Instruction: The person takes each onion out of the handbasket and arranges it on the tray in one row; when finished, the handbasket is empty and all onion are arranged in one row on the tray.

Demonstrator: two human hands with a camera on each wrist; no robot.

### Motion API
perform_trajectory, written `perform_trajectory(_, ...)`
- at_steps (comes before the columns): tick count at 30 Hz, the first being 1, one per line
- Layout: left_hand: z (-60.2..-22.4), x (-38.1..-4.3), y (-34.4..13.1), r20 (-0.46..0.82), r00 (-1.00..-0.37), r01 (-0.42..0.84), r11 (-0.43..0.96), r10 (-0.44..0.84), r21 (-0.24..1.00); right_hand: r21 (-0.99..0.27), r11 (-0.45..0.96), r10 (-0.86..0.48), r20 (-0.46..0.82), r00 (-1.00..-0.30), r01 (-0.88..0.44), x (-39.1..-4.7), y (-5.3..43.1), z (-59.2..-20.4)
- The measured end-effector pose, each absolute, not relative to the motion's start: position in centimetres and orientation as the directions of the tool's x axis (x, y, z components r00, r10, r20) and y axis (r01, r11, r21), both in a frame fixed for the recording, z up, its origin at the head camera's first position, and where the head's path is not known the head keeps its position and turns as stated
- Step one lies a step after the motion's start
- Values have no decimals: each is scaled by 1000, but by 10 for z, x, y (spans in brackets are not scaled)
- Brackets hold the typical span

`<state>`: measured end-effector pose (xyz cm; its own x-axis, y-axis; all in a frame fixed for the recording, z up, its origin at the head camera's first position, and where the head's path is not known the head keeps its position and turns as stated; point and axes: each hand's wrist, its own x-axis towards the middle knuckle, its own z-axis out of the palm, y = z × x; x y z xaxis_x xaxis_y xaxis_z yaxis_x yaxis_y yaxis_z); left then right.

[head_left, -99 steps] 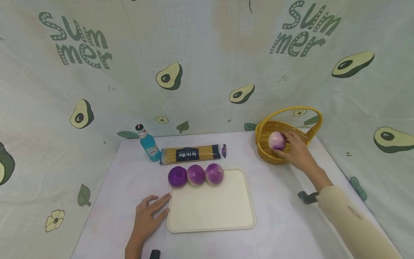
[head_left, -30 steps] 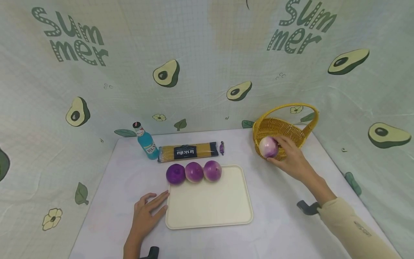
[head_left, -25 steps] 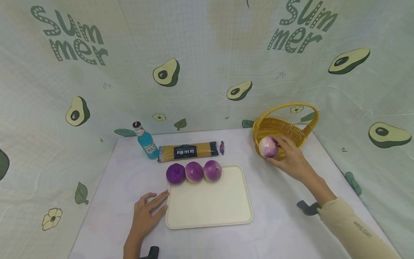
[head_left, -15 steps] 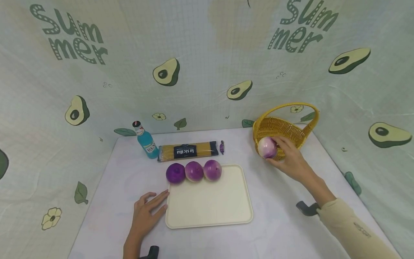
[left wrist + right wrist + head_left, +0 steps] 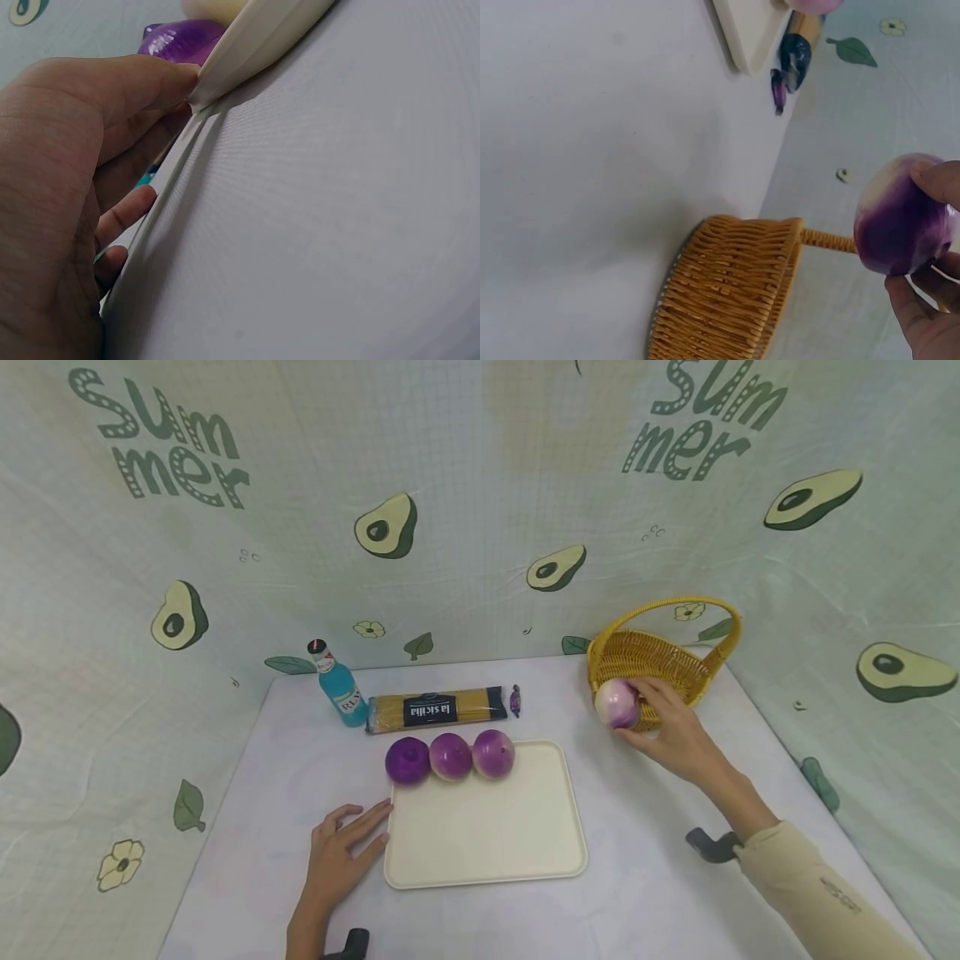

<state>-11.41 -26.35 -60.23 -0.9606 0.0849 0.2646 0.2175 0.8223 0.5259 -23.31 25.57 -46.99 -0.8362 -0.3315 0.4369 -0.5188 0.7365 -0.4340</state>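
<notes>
My right hand [image 5: 675, 735] holds a round purple-and-white vegetable [image 5: 617, 702] at the front left rim of a yellow wicker basket [image 5: 652, 662]. In the right wrist view, thumb and fingers grip the vegetable [image 5: 900, 217], raised clear of the basket wall [image 5: 720, 292]. My left hand [image 5: 337, 860] rests on the table, fingertips against the left edge of a cream tray [image 5: 487, 835]. The left wrist view has its fingers at the tray's rim [image 5: 247, 49]. Three similar purple vegetables [image 5: 451, 757] sit in a row along the tray's far edge, the leftmost darkest.
Behind the tray lies a pack of spaghetti [image 5: 435, 710], with a small purple wrapped candy [image 5: 515, 701] at its right end. A blue bottle [image 5: 343, 689] stands at the back left. A patterned cloth [image 5: 465, 527] hangs behind the white table.
My right hand has brought the vegetable from inside the basket to its front left rim, drifting slightly further left lately. The left hand and tray have stayed put; the view has shifted a little.
</notes>
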Motion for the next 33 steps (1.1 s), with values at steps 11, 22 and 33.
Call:
perform_trajectory(11, -601, -113, -262, 262, -962, 209, 817, 74, 537, -424, 732, -343, 448, -826, -534, -232, 255, -473)
perform_trajectory(22, -602, -113, -262, 244, -967, 192, 823, 67, 535, -418, 725, -353, 457, -817, -547, -232, 252, -475)
perform_trajectory(33, -602, -114, -262, 265, -961, 212, 824, 78, 525, -432, 733, -342, 433, -834, -525, -229, 247, -474)
